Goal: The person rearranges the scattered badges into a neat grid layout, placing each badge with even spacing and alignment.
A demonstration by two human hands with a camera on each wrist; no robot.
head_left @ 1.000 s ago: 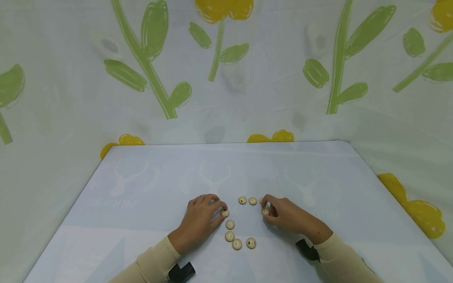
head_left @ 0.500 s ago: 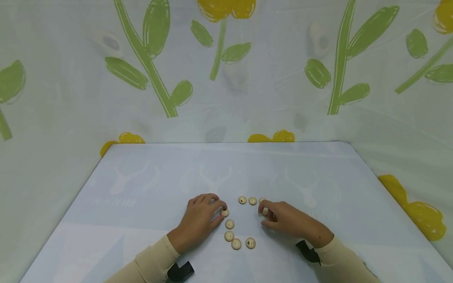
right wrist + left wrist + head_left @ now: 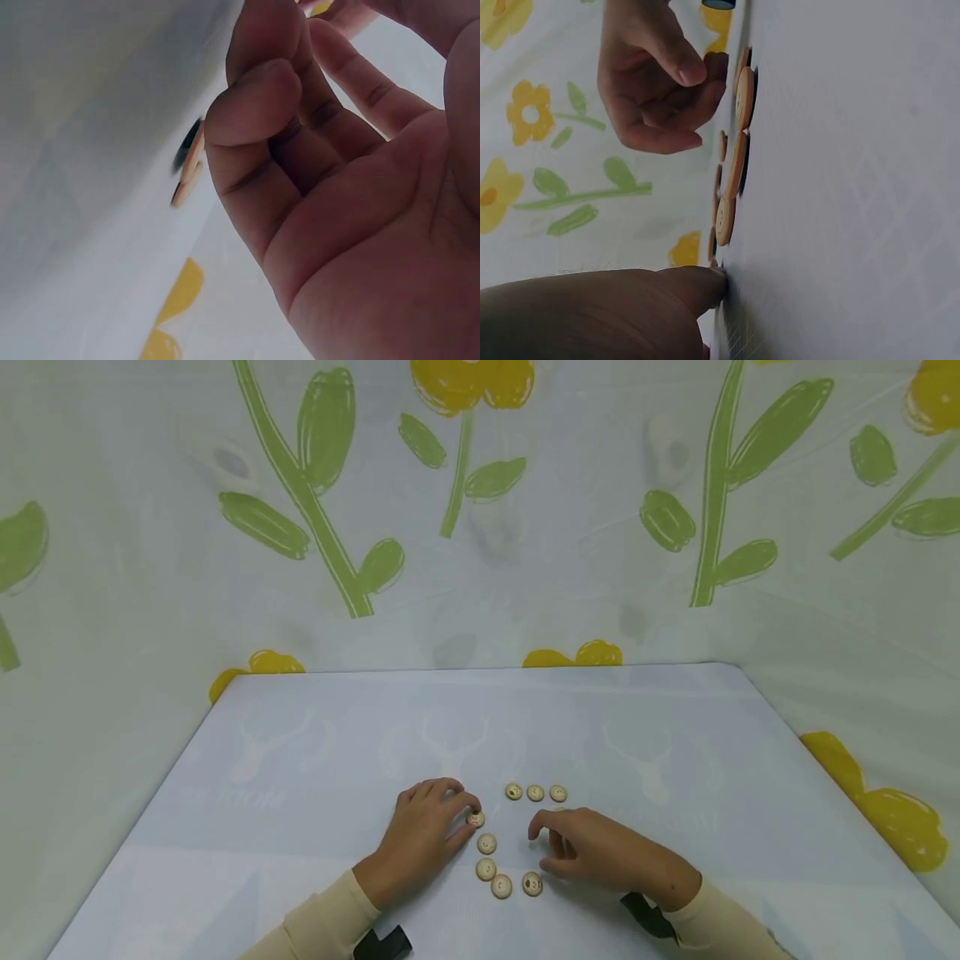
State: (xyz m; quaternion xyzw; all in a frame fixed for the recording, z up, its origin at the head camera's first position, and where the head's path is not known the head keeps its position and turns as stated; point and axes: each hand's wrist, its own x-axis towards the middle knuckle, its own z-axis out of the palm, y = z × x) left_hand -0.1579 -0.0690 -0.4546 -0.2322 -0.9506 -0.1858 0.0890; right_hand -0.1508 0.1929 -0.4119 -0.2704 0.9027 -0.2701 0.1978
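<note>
Several round wooden buttons lie on the pale table [image 3: 337,727] in a loose ring. My left hand [image 3: 420,827] rests at the ring's left side, its index finger and thumb pinching one wooden button [image 3: 477,820]. In the left wrist view that thumb [image 3: 697,289] presses down at the table surface. Over the ring's right side hovers my right hand [image 3: 600,852], fingers loosely bent with nothing between them. It partly covers a button [image 3: 560,810] behind its knuckles. Nearest below its thumb lies a button with dark marks [image 3: 532,883].
Three buttons form a row at the back, the middle button [image 3: 535,792] among them. A left-hand column runs down through another button [image 3: 487,843] to a front one [image 3: 502,886]. Behind the table hangs a flower-print cloth [image 3: 562,568]. Dark wrist devices [image 3: 382,943] sit under the sleeves.
My right hand has let go of the button at the ring's right side and moved toward the front and slightly left. The left hand stays on its button.
</note>
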